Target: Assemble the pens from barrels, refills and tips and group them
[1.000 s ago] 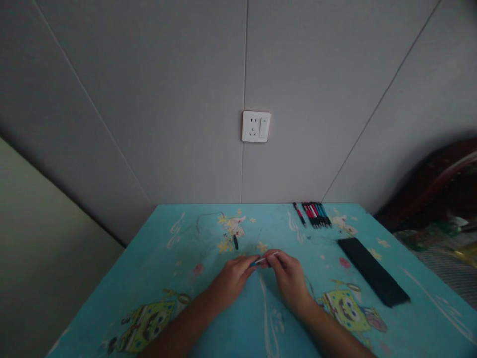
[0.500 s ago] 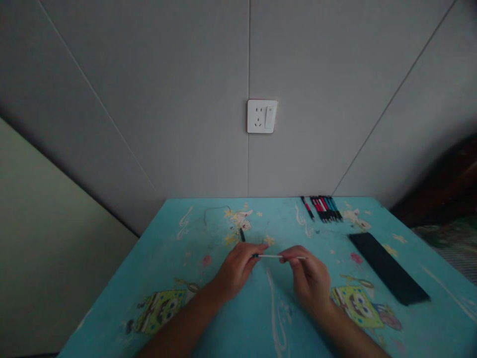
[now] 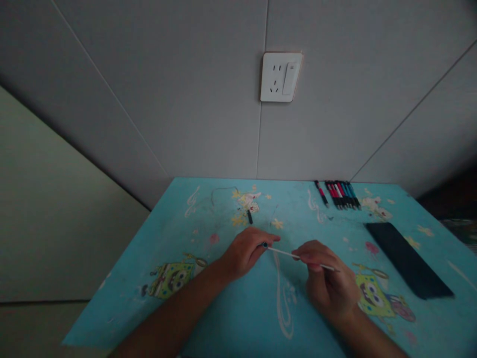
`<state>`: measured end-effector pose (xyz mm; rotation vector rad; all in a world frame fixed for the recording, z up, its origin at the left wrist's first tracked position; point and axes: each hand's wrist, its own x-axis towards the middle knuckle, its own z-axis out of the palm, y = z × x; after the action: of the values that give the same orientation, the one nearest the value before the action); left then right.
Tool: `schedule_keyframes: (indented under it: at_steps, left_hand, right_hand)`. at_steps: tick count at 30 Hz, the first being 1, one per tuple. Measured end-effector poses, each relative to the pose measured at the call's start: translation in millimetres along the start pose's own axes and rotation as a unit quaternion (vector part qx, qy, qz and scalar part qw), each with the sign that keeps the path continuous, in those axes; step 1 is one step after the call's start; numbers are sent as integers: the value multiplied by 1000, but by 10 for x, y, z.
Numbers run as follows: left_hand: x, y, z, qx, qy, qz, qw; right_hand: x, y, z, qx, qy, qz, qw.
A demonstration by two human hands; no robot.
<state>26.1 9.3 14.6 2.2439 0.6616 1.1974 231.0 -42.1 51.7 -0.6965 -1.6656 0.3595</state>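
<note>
In the head view, my right hand (image 3: pixel 330 278) pinches a thin white pen refill (image 3: pixel 283 252) between thumb and fingers, and its far end sticks out to the right of them. My left hand (image 3: pixel 244 252) is closed around a dark pen barrel (image 3: pixel 265 245), of which only the round open end shows. The refill's left tip meets that opening; how deep it sits inside I cannot tell. Beyond my left hand lies a short black pen part (image 3: pixel 249 217) on the blue patterned tabletop (image 3: pixel 238 323).
At the back right, several red, white and blue pens (image 3: pixel 343 195) lie side by side, with a single red and black pen (image 3: pixel 321 194) to their left. A flat black case (image 3: pixel 410 261) rests at the right. Behind the table, the wall carries a socket (image 3: pixel 281 77).
The view has tipped downward and shifted left. My right hand has turned so the refill slants down to the right, and the barrel's round end now faces me more.
</note>
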Motion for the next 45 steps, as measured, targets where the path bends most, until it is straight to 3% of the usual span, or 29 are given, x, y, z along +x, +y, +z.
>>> schedule_keyframes:
  at_steps: [16,22,31,37,41,45]
  left_hand:
    - [-16,-6,18,8,-17,-12,1000]
    - [-4,75,20,4,-59,-26,998]
    - [-13,119,136,33,-81,-64,994]
    - [2,41,129,21,-60,-95,993]
    - [18,33,110,11,-44,-111,993]
    - [27,42,103,-29,-33,-85,995]
  right_hand:
    - [11,-7,-21,-73,-84,-35,993]
    - [-28,24,26,-96,-116,-36,988]
    - [-60,83,151,-93,-112,54,988]
    - [-25,166,168,-117,-114,106,981]
    - [2,144,142,-118,-108,104,982]
    - [10,72,104,-106,-76,80,988]
